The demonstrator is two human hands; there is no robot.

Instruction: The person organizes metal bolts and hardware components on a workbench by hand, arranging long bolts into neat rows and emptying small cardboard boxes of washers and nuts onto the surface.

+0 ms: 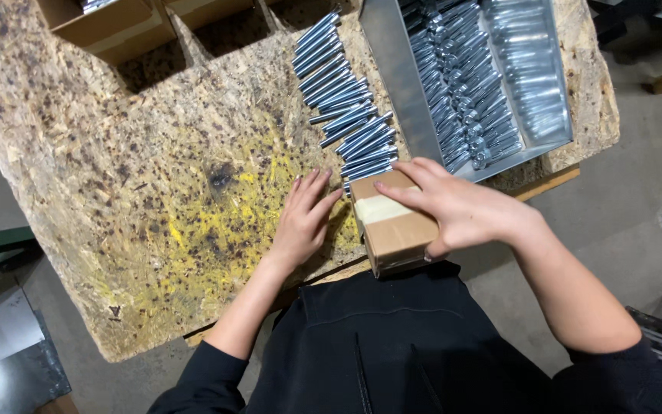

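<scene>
My right hand (461,211) lies spread over the small taped cardboard box (394,226) at the near edge of the chipboard table (116,176), fingers flat across its top, thumb against its far side. My left hand (304,222) rests open, palm down, on the table, just beside the box. Rows of zinc-plated bolts (346,107) lie beyond it, next to a metal tray (392,69) of more. If the box holds bolts, I judge it heavy and stiff; best gripped by both side walls, low.
</scene>
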